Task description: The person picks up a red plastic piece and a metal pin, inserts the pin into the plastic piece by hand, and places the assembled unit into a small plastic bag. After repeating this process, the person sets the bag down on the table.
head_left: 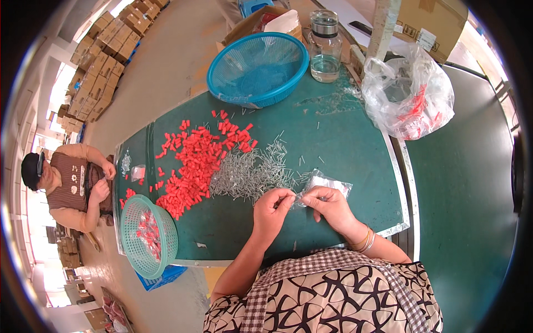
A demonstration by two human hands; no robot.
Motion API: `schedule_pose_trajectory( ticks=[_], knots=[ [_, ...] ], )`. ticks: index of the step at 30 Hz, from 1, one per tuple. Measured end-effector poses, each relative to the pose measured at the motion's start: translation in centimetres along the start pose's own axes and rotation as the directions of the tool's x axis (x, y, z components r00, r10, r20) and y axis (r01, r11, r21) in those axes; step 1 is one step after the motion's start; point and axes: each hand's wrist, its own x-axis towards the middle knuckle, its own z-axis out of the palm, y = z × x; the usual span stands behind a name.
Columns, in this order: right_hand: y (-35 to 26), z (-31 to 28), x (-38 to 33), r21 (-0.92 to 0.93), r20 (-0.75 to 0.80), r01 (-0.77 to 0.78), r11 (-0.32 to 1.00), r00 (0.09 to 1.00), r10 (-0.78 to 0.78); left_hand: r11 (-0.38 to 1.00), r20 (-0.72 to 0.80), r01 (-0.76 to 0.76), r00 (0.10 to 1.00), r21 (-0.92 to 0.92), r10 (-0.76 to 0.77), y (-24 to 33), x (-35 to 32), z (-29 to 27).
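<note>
My left hand (272, 211) and my right hand (330, 208) meet near the table's front edge, thumbs and forefingers pinched together. Between the fingertips is a bit of clear plastic, seemingly a small clear plastic bag (298, 198); the fingers hide most of it. Just beyond my right hand lies a pile of clear and white plastic bags (333, 183). A heap of grey metal screws (244, 175) spreads past my left hand. Left of the screws, a larger heap of red plastic plugs (191, 161) covers the green table.
A light green basket (169, 236) with filled bags stands at the left corner. At the back are a blue basket (297, 72) and a glass jar (325, 53). A plastic bag (383, 105) hangs at right. Across the left end, a person (72, 183) handles small pieces.
</note>
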Motion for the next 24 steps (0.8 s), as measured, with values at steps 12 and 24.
schedule_pose_trajectory(
  ticks=[12, 24],
  knots=[
    [-0.7, 0.3, -0.3, -0.021, 0.021, 0.015, 1.000, 1.000, -0.014, 1.000, 0.019, 0.005, 1.000, 0.026, -0.005, 0.3, 0.1, -0.5],
    [-1.3, 2.2, -0.7, -0.537, -0.119, 0.287, 0.793, 0.906, -0.407, 0.842, -0.081, -0.331, 0.913, 0.426, 0.400, 0.7, -0.8, 0.9]
  ],
)
